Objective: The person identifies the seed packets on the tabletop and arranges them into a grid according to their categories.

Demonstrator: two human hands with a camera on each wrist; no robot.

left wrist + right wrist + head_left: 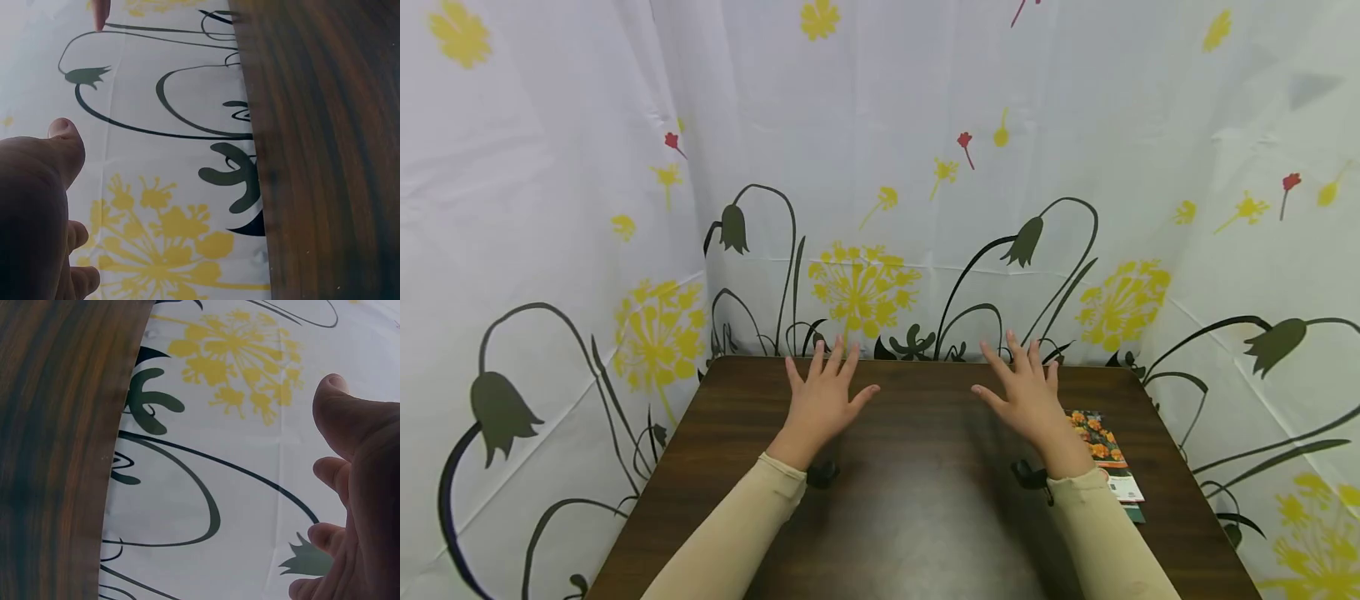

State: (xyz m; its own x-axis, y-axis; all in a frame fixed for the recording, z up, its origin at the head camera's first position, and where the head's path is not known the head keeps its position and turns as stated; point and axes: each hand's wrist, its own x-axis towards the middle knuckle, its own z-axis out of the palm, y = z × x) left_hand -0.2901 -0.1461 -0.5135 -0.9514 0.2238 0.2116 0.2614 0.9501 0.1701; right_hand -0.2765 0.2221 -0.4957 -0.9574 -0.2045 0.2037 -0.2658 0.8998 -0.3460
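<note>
left hand (822, 407) and right hand (1030, 402) raised, fingers (833, 358) spread

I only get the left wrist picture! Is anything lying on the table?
Observer: Yes, a leaflet with orange flowers lies on the right side of the table, partly hidden by the right arm.
Operator: Ooh! Is the right hand holding anything?
Observer: No, the right hand is empty, its fingers spread.
Operator: What colour are the sleeves?
Observer: Both sleeves are pale cream.
</note>
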